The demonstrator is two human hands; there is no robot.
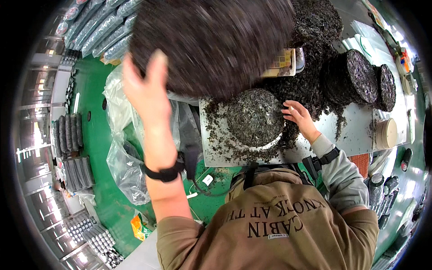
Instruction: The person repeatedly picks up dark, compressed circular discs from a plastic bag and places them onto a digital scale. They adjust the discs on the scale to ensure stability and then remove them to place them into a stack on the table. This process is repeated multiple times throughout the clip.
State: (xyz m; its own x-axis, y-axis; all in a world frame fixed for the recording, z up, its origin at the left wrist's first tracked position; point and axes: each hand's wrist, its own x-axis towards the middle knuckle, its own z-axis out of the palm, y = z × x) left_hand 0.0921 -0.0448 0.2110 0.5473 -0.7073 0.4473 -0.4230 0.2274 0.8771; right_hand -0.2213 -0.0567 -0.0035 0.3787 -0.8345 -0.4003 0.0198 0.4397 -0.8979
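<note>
A round cake of dried black seaweed (255, 118) lies flat on the metal table, with a bit of pale rim showing under its lower right edge. At its right edge is my right hand (300, 120), fingers apart and slightly bent; whether they touch the cake is unclear. My left hand (150, 90) is raised on the left with thumb and fingers spread, holding nothing I can see. Its fingertips overlap the left edge of a large, dark, round mass (207, 45), apparently stacked seaweed, which is smeared by motion. Contact there cannot be told.
Loose seaweed (310, 85) is heaped and scattered over the table (213, 150). Two seaweed stacks (353, 77) stand at the right, near a stack of pale round discs (386, 133). A yellow-faced scale (283, 63) is partly hidden. Clear plastic bags (121, 148) hang at the left.
</note>
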